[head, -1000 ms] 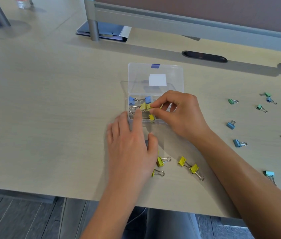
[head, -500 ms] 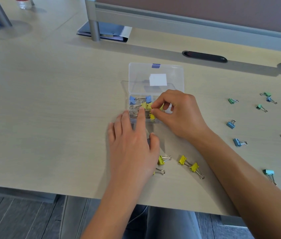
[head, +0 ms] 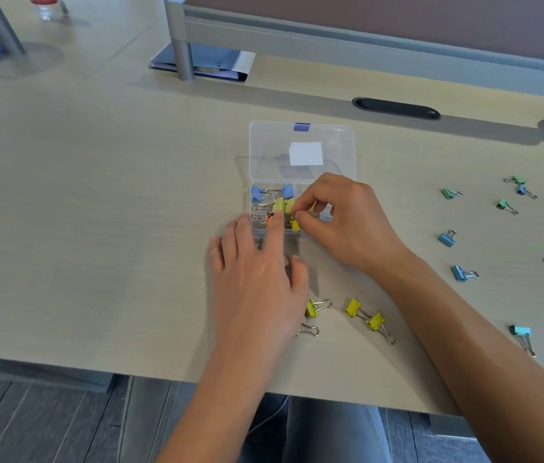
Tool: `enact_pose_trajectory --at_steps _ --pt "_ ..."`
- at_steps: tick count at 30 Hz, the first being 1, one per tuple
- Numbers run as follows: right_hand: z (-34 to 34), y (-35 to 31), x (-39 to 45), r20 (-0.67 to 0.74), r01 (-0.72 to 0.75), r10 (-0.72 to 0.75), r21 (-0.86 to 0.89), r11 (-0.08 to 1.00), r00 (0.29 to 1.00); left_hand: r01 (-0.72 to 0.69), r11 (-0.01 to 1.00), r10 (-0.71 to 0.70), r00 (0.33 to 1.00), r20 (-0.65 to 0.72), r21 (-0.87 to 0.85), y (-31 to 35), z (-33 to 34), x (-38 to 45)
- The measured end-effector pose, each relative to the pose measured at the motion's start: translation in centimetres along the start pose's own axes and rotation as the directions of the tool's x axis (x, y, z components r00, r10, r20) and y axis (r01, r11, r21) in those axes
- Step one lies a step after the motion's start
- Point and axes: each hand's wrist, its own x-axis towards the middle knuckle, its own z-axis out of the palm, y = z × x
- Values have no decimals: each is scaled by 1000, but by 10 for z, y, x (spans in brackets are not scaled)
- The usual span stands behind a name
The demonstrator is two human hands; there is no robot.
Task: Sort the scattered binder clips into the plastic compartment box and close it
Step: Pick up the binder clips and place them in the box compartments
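Note:
A clear plastic compartment box (head: 253, 182) lies open mid-table, its lid (head: 337, 142) tipped back. Blue clips (head: 256, 192) and yellow clips (head: 279, 204) sit inside it. My right hand (head: 347, 222) hovers over the box and pinches a yellow binder clip (head: 294, 222) between thumb and fingertips. My left hand (head: 257, 279) lies flat at the box's near edge, its index finger reaching onto the box. Loose yellow clips (head: 364, 315) lie on the table near the front edge, one (head: 309, 330) partly under my left hand.
Blue and green clips (head: 461, 273) are scattered over the table's right side. A dark folder (head: 217, 63) lies behind a grey partition post (head: 182, 55) at the back. A black cable slot (head: 396, 108) is behind the box. The table's front edge runs just below my wrists.
My left hand has slid a little forward toward the box. My right hand has stayed over the box with the yellow clip, its fingers shifting slightly.

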Motion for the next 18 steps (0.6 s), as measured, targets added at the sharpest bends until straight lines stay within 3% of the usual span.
enact_pose_trajectory --at_steps 18 --pt "-13 -4 -11 -6 -14 14 -61 998 1000 -18 1000 17 1000 -14 -14 0 -2 -1"
